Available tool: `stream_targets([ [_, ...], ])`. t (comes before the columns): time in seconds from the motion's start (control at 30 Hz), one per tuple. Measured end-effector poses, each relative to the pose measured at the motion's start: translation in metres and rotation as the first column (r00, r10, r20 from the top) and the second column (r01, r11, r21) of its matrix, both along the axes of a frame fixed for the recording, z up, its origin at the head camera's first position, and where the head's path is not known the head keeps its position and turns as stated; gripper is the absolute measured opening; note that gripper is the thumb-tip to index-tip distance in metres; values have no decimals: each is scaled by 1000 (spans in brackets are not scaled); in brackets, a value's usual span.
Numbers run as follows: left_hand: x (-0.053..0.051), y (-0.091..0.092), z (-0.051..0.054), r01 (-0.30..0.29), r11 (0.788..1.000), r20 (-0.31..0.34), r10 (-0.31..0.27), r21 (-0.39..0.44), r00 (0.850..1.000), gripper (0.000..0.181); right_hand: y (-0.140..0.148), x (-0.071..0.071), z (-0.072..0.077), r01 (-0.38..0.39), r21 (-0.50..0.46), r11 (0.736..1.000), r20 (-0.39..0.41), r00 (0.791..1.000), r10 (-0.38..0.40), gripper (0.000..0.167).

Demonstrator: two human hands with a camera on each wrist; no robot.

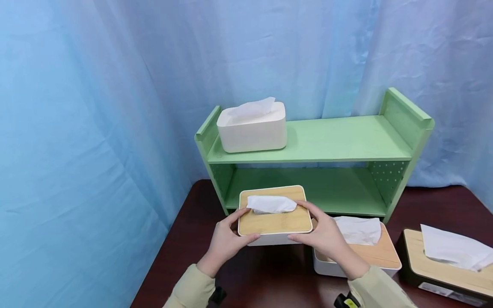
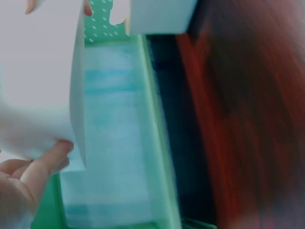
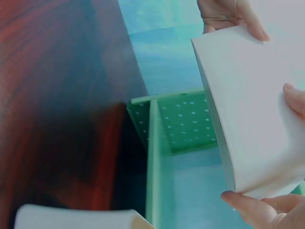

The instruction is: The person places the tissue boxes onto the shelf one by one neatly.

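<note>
A tissue box with a wooden lid and white sides is held in the air before the green shelf's lower level. My left hand grips its left end, and my right hand grips the right end, thumbs at the near side. The left wrist view shows the box's white side with left-hand fingers on its edge. In the right wrist view, the white box has right-hand fingers at its lower corner and the left hand at its far end.
A white tissue box stands on the top left of the green shelf. On the dark red table, a wooden-lidded white box sits under my right forearm, and a black-sided box with a wooden lid stands further right.
</note>
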State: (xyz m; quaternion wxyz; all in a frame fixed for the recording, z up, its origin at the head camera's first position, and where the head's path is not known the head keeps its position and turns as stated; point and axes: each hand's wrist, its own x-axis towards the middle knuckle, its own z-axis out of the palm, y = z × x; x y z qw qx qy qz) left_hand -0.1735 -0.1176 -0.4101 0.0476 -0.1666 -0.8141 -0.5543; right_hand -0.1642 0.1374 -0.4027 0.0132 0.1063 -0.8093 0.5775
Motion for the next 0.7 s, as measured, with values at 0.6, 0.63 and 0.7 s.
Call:
stream_targets([
  [0.6, -7, 46, 36, 77, 997, -72, -78, -18, 994, 62, 55, 5, 40, 65, 211, 975, -77, 996, -50, 85],
  [0.63, -8, 48, 38, 81, 997, -74, -82, -16, 994, 61, 59, 5, 42, 68, 220, 973, -81, 995, -52, 85],
  [0.7, -10, 53, 43, 93, 996, -80, -93, -12, 992, 60, 65, 5, 49, 73, 232, 970, -87, 995, -54, 86],
])
